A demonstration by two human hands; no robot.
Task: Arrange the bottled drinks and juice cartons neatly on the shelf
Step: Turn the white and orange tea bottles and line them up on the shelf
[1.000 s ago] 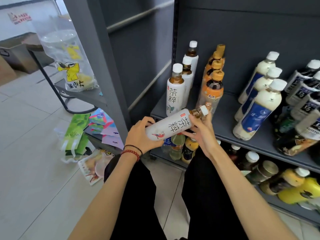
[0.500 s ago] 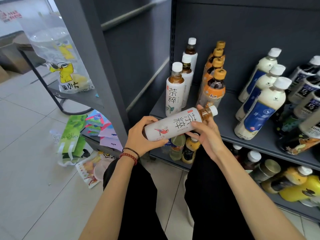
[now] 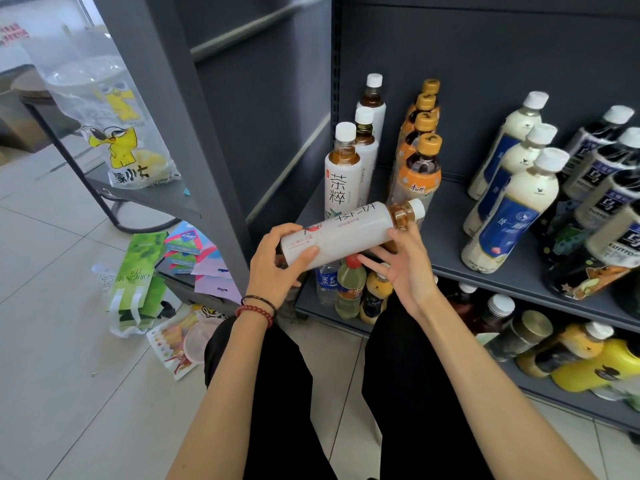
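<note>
Left hand [image 3: 273,271] wraps bottle [image 3: 349,233] base, right hand [image 3: 405,268] props neck with straight fingers [image 3: 381,261]; long axis crosswise, matching row [image 3: 341,178] just beyond.

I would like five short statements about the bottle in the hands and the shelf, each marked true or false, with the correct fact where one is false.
1. The white-label tea bottle lies almost sideways between the two hands. True.
2. The left hand grips the bottle at its base end. True.
3. The cap of the held bottle is orange. False: it is white.
4. Four orange-capped bottles stand in a row on the shelf. True.
5. The right hand rests on the shelf, away from the held bottle. False: it touches the bottle near the neck end, with its fingers under it.
</note>
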